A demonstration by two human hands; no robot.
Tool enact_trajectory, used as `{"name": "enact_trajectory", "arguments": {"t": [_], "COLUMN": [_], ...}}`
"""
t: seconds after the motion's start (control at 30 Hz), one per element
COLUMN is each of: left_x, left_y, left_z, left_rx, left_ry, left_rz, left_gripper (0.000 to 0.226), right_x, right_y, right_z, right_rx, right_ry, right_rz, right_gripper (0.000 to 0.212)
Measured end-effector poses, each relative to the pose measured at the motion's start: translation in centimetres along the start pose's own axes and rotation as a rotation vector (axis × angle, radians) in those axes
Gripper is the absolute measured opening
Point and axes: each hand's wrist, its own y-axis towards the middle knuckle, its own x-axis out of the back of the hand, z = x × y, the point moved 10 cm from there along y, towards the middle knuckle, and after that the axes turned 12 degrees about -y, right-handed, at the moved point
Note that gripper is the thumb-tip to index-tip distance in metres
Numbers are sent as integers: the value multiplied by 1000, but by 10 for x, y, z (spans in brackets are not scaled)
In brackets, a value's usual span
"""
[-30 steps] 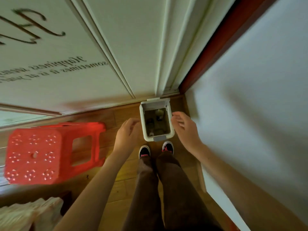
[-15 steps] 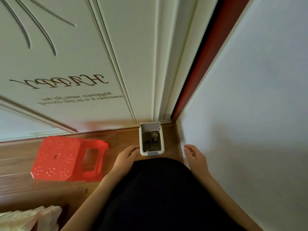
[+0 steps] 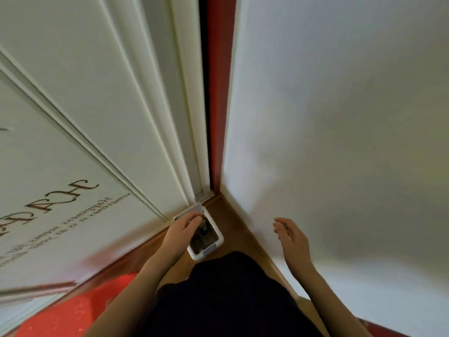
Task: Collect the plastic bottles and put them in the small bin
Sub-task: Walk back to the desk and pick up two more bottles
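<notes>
the right hand [image 3: 290,235] hangs open and holds nothing. the left hand [image 3: 183,226] curls over the small bin [image 3: 213,246] in the corner; its grip is hidden. bottles inside look light and slippery, so grab the middle.

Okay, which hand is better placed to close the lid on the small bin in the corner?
Left, probably. The left hand is already over the far rim of the small bin, by its raised lid. The right hand hangs open and empty by the wall, clear of the bin.

dim indoor light | soft shadows on wall [image 3: 340,142] | motion blur | wide-angle edge stretch
</notes>
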Motion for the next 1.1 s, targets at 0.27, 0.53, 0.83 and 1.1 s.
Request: {"name": "enact_trajectory", "arguments": {"t": [0.27,0.53,0.83,1.1], "left_x": [-29,-97,-253,-356], "left_y": [-17,-84,-201,-318], "left_z": [32,75,91,160], "left_rx": [-50,-81,-160,-173], "left_ry": [234,473,643,791], "left_rz": [450,860,1276,1487], "left_gripper": [17,17,17,17], "right_x": [-20,-48,-53,-71], "right_y": [-157,-329,-502,-628], "right_z": [-72,-141,-204,-285], "right_rx": [-347,-700,-998,-1166], "right_ry": [178,383,556,662], "right_rz": [-339,-697,-1030,-1082], "right_gripper": [12,16,18,13]}}
